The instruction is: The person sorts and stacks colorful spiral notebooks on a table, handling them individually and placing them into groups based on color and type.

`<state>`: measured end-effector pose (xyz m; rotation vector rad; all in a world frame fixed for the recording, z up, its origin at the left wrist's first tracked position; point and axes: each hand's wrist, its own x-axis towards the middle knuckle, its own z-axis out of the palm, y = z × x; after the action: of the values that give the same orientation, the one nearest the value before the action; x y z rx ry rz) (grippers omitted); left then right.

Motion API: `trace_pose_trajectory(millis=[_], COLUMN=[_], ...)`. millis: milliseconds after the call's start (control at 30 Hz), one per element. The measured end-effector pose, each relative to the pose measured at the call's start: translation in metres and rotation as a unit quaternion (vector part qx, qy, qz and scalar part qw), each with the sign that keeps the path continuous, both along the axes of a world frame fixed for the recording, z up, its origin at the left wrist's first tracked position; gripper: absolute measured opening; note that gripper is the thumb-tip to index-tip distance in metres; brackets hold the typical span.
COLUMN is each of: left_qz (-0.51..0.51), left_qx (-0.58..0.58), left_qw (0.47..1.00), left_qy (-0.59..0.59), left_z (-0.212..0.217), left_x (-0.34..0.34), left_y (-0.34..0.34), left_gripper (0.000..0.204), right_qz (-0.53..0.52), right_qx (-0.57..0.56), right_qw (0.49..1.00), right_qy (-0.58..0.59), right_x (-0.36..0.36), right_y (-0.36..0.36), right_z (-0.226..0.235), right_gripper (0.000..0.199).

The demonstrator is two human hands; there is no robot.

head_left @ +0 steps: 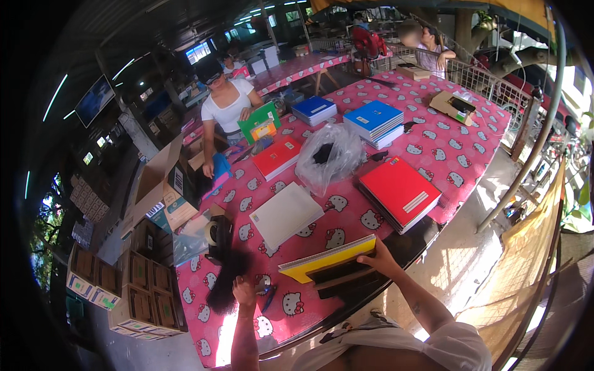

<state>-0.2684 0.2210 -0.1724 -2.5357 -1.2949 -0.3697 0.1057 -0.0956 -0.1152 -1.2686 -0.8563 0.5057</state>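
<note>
My right hand (379,261) grips the right end of a yellow notebook (328,258), which is tilted up over the table's near edge. Just below it is a dark brown, box-like piece (337,276). My left hand (244,292) has its fingers curled beside a black, fuzzy bundle (224,285); whether it holds part of that bundle, I cannot tell. A blue pen-like tool (269,298) lies close to the left hand. Beyond the yellow notebook lie a pale cream notebook (286,215) and a stack of red notebooks (401,190).
A black tape dispenser (219,235) and an open carton (162,185) stand left. Farther off are a clear plastic bag (331,157), red notebooks (277,156) and blue stacks (373,117). Across the table (458,179), a co-worker (228,102) holds a green notebook (260,122).
</note>
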Motion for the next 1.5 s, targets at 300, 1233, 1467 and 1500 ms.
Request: trace_pose_trajectory(millis=[300,1233,1467,1500], left_qz=[0.009,-0.161,-0.216,-0.218], left_qx=[0.019,-0.248,-0.114,-0.116], left_qw=[1.0,0.852,0.896,0.896], left_qy=[-0.016,-0.433,-0.37,-0.37], left_z=[0.006,0.15,0.14,0.143], left_x=[0.006,0.092,0.094,0.097], left_y=[0.009,-0.118,-0.122,-0.124], left_gripper=[0.027,0.049,0.03,0.03], right_qz=[-0.228,-0.012,-0.005,-0.001], right_qx=[0.304,-0.107,-0.088,-0.089], right_qw=[0.921,0.776,0.821,0.825], right_qy=[0.083,-0.621,-0.564,-0.558], right_x=[0.031,-0.099,-0.107,-0.106], right_y=[-0.036,0.115,0.114,0.112], right_z=[0.093,0.086,0.094,0.094], right_gripper=[0.03,0.028,0.022,0.022])
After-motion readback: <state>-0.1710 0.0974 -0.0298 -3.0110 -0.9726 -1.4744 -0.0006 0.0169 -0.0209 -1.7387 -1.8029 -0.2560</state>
